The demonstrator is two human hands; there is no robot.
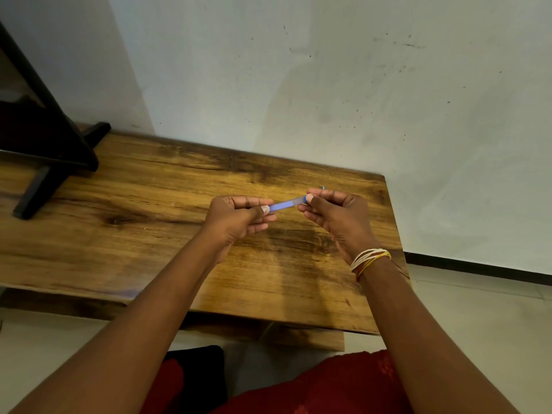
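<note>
Both hands meet over the right half of the wooden table [155,186] and share one item: a slim blue pen-like stick [286,204].

1. Left hand [239,218]: the fingers are curled round the stick's left end, with the thumb [260,211] laid along the top. That end is hidden inside the grip.
2. Right hand [333,218]: the thumb and curled fingers pinch the stick's right end. A bundle of white, yellow and red threads [370,259] circles this wrist.
3. Position: the stick is held above the table top, not resting on it. Only the short span between the two hands is visible.
4. Orientation: the long axis runs left to right, nearly level. The right end sits slightly farther off, toward the white wall [328,85].
5. A thin blue tip [323,187] projects past the right hand's knuckles, pointing at the wall. It is too small to identify.

Surroundings: a dark stand [44,150] occupies the table's left end. Red fabric [328,386] covers the person's lap at the near edge.
</note>
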